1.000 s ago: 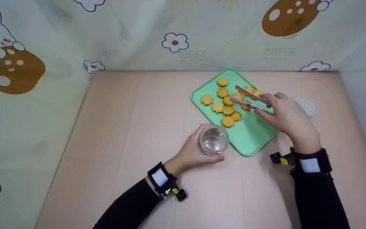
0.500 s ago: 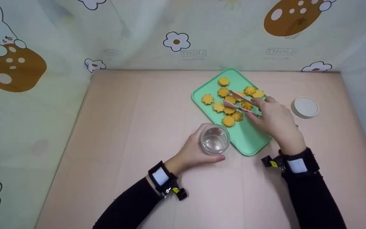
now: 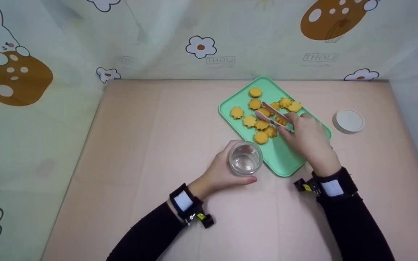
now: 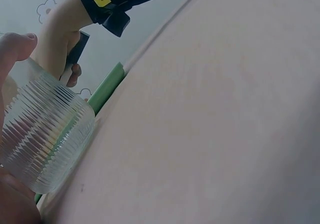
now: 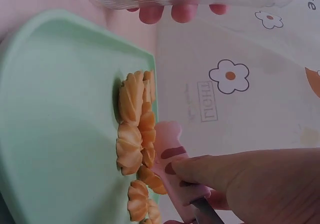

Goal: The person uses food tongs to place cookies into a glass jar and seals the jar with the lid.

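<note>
My left hand (image 3: 216, 174) holds a clear glass jar (image 3: 245, 159) beside the green tray (image 3: 283, 157); the left wrist view shows ribbed sides on the jar (image 4: 47, 129). Nothing shows inside it from above. My right hand (image 3: 310, 139) grips a pair of pink tongs (image 3: 275, 111) over the tray. The tong tips stand spread around a yellow flower-shaped cookie (image 3: 264, 112) in the middle of the group. Whether they touch it, I cannot tell. Several more cookies (image 3: 237, 112) lie about the tray's far half, some leaning on one another.
A white round lid (image 3: 348, 121) lies on the table right of the tray. A printed cloth (image 3: 158, 43) hangs behind and left of the pale pink table (image 3: 140, 145). The tray's near corner lies just right of the jar.
My right hand has moved left and slightly down with the tongs, bringing their tips over the middle cookies. The lid has come fully into sight. My left hand and the jar have stayed put.
</note>
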Available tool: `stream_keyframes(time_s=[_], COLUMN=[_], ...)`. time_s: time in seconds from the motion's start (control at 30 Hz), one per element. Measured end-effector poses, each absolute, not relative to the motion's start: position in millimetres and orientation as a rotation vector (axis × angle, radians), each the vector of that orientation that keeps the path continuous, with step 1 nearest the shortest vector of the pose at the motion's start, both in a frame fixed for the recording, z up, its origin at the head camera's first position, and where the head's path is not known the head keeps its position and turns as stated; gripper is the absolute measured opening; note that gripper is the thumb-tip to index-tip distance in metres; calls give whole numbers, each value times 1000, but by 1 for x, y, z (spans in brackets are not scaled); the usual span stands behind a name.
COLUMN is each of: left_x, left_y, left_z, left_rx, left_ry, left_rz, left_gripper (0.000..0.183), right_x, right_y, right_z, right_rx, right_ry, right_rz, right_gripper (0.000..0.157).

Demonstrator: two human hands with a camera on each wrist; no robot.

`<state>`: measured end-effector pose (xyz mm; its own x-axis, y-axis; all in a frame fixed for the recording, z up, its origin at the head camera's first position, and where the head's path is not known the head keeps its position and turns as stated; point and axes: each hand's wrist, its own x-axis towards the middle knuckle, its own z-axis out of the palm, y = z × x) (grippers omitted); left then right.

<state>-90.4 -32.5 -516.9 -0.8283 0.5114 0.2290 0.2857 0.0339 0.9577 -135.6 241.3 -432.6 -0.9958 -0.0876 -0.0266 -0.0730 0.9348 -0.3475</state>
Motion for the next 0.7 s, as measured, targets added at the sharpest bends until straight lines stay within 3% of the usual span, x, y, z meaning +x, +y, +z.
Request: stream_keyframes(time_s=[0.33, 0.7], left_x=[-89, -90], left_y=[-33, -32], left_z=[-516, -517], left_rx=[819, 819], left_ry=[2123, 2119], left_rz=[1902, 1909], left_gripper=[93, 92], right_x=[-136, -136], right_y=[245, 257], right_z=[-436, -419], right_rx=[-170, -104], right_ry=[3114, 3031], right_rz=[-581, -614], right_gripper=[35, 44])
